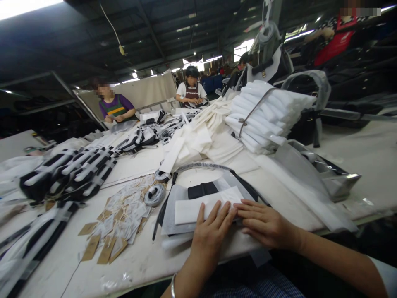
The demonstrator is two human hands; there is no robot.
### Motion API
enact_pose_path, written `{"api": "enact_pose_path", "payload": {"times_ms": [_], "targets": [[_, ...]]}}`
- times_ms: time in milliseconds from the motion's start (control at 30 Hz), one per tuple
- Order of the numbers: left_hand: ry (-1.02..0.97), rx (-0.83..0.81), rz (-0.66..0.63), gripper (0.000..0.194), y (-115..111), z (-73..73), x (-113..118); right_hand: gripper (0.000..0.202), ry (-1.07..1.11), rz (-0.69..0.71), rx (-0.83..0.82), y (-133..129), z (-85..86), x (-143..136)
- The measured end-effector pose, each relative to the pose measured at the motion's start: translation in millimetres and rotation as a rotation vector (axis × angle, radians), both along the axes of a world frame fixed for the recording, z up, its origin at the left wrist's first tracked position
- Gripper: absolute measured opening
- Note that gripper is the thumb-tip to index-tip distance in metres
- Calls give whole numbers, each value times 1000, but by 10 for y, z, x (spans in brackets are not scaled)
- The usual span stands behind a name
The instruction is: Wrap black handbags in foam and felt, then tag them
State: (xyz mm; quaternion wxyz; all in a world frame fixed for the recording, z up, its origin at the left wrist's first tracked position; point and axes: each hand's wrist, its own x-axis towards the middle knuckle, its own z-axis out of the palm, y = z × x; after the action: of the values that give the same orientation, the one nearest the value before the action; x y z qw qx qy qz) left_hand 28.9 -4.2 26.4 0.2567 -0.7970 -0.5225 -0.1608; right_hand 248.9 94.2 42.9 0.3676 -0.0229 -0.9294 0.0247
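A dark handbag (203,189) lies flat at the table's front edge, its wrapped handle (201,165) arching away from me. Translucent grey wrapping (173,207) covers much of its front. On top rests a folded white foam sheet (186,211). My left hand (214,227) presses flat on that sheet, fingers stretched out. Beside it, my right hand (263,221) lies on the right end of the sheet, its fingers extended too. Neither hand is wrapped round anything. The bag's lower part is hidden beneath the hands and sheet.
Left of the bag lie a heap of paper tags (120,223) and a coiled grey strap (154,194). Wrapped black bags (68,169) stand farther left. Behind are loose white sheets (201,138) and a tied foam bundle (263,114). Co-workers (190,89) work across the table.
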Motion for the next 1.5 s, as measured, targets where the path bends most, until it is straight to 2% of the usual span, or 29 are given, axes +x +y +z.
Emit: {"api": "enact_pose_path", "payload": {"times_ms": [100, 233, 333, 433, 533, 667, 800, 900, 1000, 1067, 1133, 1200, 1233, 1300, 1400, 1500], "targets": [[-51, 57, 10, 41, 12, -34, 27, 14, -62, 7, -168, 85, 235, -1], [-72, 90, 14, 39, 26, -32, 48, 23, -140, -195, -274, 424, 459, -350], [-57, 98, 20, 39, 27, -28, 46, 38, -430, -226, -220, 708, 459, -723], [-59, 114, 27, 39, 28, -33, 43, 34, -636, -255, -169, 842, 397, -946], [-80, 122, 16, 38, 31, -37, 43, 28, -654, -335, -156, 813, 355, -984], [-102, 122, 3, 38, 35, -42, 42, 30, -643, -449, -149, 757, 351, -954], [-107, 110, -14, 39, 33, -60, 29, 29, -630, -407, -207, 804, 377, -867], [-105, 68, -5, 41, 21, -62, 21, 31, -577, -355, -273, 719, 390, -608], [-117, 8, 2, 44, 7, -48, 19, 29, -275, -294, -316, 435, 347, -154], [-129, -31, -2, 45, 0, -32, 21, 31, -97, -254, -284, 187, 275, 179], [-136, -71, -4, 47, -8, -15, 21, 45, -131, -213, -213, -41, 163, 453], [-140, -110, -5, 49, -16, 0, 19, 63, -281, -159, -148, -209, 18, 617], [-141, -123, -6, 50, -20, 7, 17, 66, -342, -138, -120, -264, -63, 652], [-142, -141, -5, 53, -28, 15, 12, 58, -386, -126, -78, -324, -221, 640], [-136, -162, 3, 55, -38, 16, 8, 46, -270, -125, -45, -351, -380, 501], [-122, -182, 15, 58, -45, 8, 14, 35, -107, -97, -93, -414, -408, 359]]}}
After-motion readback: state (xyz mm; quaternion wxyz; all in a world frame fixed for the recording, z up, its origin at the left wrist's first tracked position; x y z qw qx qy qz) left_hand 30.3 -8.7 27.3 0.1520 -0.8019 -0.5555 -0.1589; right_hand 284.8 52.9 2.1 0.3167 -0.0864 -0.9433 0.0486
